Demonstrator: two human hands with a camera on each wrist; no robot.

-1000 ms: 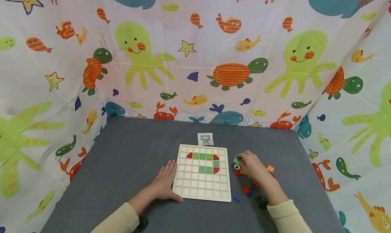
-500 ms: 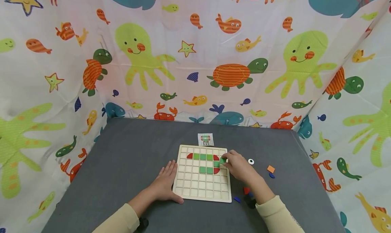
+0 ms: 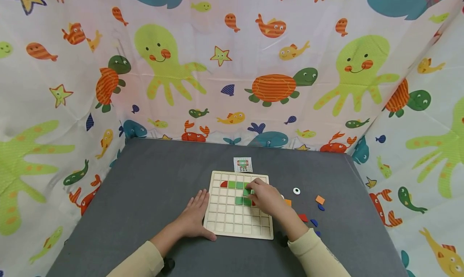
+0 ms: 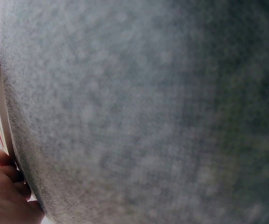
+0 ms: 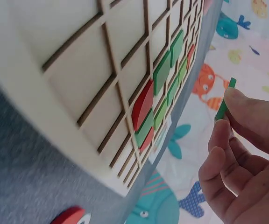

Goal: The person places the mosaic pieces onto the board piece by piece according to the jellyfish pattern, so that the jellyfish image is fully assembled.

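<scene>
A pale wooden grid board (image 3: 232,222) lies on the grey table, with green square tiles (image 3: 240,200) and red rounded tiles (image 3: 224,184) set in some cells. My left hand (image 3: 193,215) lies with straight fingers along the board's left edge, thumb at the near corner. Over the upper right of the board, my right hand (image 3: 267,197) pinches a green tile (image 5: 225,99) between thumb and forefinger. In the right wrist view that tile is seen edge-on, apart from the board, and the other fingers curl loosely below it. The right hand hides some of the placed tiles in the head view.
A small printed pattern card (image 3: 243,164) touches the board's far edge. Right of the board lie loose pieces: a white ring-like disc (image 3: 296,191), an orange square (image 3: 320,199), a red piece (image 3: 303,217) and several blue ones (image 3: 314,222). A sea-animal curtain hangs behind the table.
My right hand took a green tile from the loose pieces and carried it left, over the board's right edge to its upper right cells. My left hand has stayed at the board's edge.
</scene>
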